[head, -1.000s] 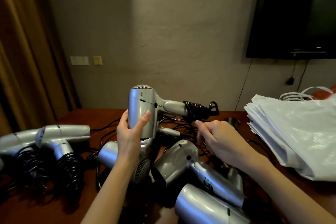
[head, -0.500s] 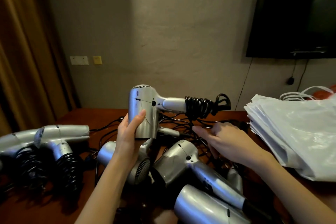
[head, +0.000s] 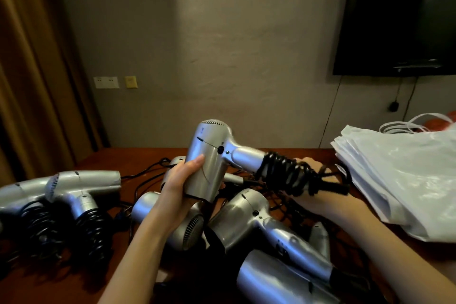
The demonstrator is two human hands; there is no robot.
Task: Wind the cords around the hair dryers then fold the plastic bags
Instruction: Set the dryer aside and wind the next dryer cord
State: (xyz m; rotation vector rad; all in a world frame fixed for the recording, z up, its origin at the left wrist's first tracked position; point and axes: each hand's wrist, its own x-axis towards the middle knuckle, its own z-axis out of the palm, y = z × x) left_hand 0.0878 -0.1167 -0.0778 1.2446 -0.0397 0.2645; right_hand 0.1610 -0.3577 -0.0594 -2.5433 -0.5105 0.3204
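My left hand (head: 180, 185) grips the barrel of a silver hair dryer (head: 209, 155), held above the table with its handle pointing right. Black cord (head: 288, 175) is coiled around that handle. My right hand (head: 313, 190) is closed on the wound end of the handle, partly hidden behind the coils. A heap of several silver dryers (head: 261, 224) with loose cords lies beneath my hands. Two dryers with wound cords (head: 81, 195) rest at the left. A stack of white plastic bags (head: 404, 175) lies at the right.
The dark wooden table (head: 128, 160) runs back to a grey wall. A black television (head: 399, 22) hangs at the upper right with wires dropping below it. Brown curtains (head: 32, 69) hang at the left. Loose black cords (head: 148, 173) trail across the table's middle.
More cord is now wound on the held dryer's handle, whose end has tilted down to the right. My right hand has risen from the table cords and closed on the wound handle.
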